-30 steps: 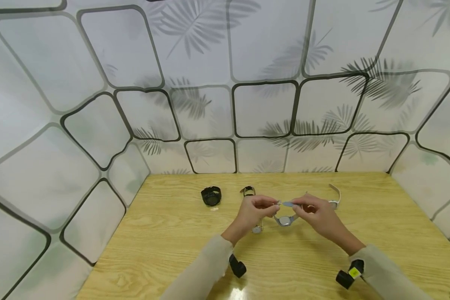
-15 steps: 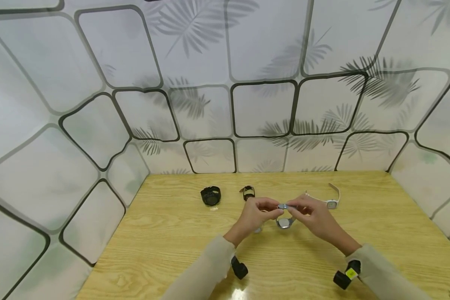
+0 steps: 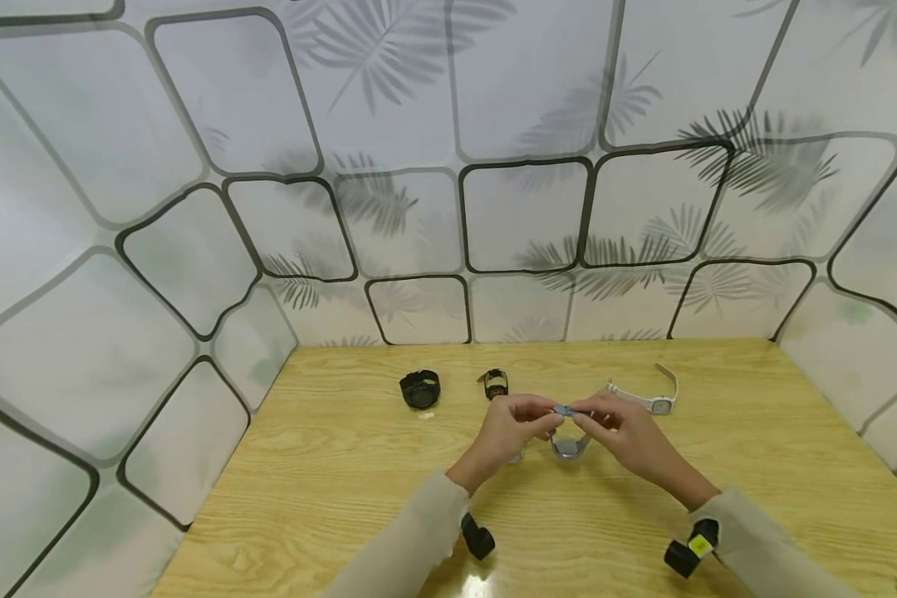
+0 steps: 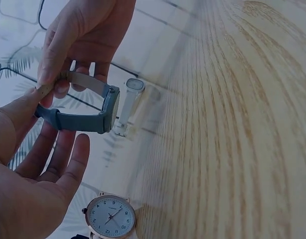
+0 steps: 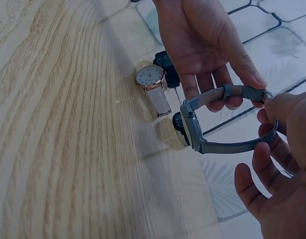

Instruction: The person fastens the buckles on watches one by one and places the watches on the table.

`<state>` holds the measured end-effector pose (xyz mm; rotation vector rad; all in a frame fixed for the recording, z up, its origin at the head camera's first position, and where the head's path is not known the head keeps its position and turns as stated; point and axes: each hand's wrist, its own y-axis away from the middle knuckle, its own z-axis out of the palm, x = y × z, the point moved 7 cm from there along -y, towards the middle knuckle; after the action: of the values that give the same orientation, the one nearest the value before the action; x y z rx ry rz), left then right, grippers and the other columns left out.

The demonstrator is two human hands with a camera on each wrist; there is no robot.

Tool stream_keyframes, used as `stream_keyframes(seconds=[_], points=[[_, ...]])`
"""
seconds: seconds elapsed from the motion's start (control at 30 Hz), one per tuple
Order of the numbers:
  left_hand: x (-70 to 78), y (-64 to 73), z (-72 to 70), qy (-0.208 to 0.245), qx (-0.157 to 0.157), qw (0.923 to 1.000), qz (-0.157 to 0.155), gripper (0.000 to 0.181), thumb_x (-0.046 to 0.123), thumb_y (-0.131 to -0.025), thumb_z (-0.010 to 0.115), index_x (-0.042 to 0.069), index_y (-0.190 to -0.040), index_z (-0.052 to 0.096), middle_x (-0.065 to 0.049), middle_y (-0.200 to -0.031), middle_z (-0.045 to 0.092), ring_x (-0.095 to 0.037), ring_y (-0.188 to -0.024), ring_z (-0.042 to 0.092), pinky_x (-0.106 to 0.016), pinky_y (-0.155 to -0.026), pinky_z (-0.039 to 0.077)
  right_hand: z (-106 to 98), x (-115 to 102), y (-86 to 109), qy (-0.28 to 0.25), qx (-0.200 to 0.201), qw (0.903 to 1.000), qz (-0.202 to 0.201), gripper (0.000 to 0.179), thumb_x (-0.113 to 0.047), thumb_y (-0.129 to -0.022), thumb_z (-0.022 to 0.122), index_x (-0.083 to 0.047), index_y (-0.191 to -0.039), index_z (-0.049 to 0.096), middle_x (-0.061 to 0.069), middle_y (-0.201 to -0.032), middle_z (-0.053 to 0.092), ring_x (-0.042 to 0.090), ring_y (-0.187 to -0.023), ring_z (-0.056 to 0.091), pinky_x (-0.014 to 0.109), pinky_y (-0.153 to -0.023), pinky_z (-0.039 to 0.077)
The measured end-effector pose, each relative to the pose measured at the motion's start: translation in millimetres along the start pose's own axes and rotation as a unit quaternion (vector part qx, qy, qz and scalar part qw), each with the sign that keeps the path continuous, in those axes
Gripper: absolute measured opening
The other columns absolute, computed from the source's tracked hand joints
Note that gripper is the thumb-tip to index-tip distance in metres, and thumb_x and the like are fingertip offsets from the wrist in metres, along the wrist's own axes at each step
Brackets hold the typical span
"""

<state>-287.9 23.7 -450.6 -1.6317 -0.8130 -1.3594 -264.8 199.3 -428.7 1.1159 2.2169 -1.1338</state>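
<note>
Below and right of centre in the head view, our left hand (image 3: 519, 423) and right hand (image 3: 624, 425) meet, both pinching the strap (image 5: 231, 148) near the buckle (image 5: 267, 94) of a grey-blue wristwatch (image 3: 567, 448) whose case (image 5: 192, 128) hangs beneath. We judge it light, strap supple, case hard but scratchable; strap ends give the safest hold. We see no container.

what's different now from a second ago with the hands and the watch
The right hand has shifted left and the left hand slightly right, so they are closer together and less of the blue-grey strap shows between them. Both keep hold of the watch; nothing was let go. The black watch stayed put.
</note>
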Motion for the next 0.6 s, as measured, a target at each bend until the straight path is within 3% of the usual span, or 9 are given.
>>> stream_keyframes(seconds=[0.17, 0.47, 0.6], points=[[-4.5, 0.2, 0.7, 0.016, 0.000, 0.9998, -0.008, 0.021, 0.011, -0.097, 0.073, 0.002, -0.116, 0.077, -0.012, -0.105, 0.077, -0.023, -0.089, 0.074, -0.040, -0.080, 0.062, 0.1, 0.6, 1.0, -0.003, -0.001, 1.0000, -0.004, 0.020, -0.009, -0.099, 0.069, -0.019, -0.115, 0.077, -0.011, -0.091, 0.065, 0.008, -0.069, 0.057, 0.026, -0.061, 0.051], [-8.4, 1.5, 2.2, 0.036, -0.003, 0.9991, -0.020, 0.021, 0.012, -0.098, 0.072, 0.002, -0.117, 0.076, -0.014, -0.106, 0.076, -0.016, -0.086, 0.072, -0.043, -0.081, 0.062, 0.7, 0.9, 2.4, -0.005, -0.001, 1.0000, 0.001, 0.019, -0.010, -0.100, 0.069, -0.019, -0.115, 0.077, -0.010, -0.093, 0.067, 0.009, -0.069, 0.057, 0.027, -0.059, 0.051], [-8.6, 2.1, 1.8, 0.043, 0.010, 0.9987, -0.024, 0.021, 0.012, -0.098, 0.073, 0.002, -0.116, 0.076, -0.011, -0.103, 0.077, -0.015, -0.083, 0.072, -0.041, -0.080, 0.062, 2.3, 3.5, 3.1, -0.018, -0.006, 0.9995, 0.025, 0.023, -0.013, -0.100, 0.070, -0.016, -0.122, 0.074, -0.007, -0.094, 0.069, 0.012, -0.070, 0.062, 0.028, -0.060, 0.053]])
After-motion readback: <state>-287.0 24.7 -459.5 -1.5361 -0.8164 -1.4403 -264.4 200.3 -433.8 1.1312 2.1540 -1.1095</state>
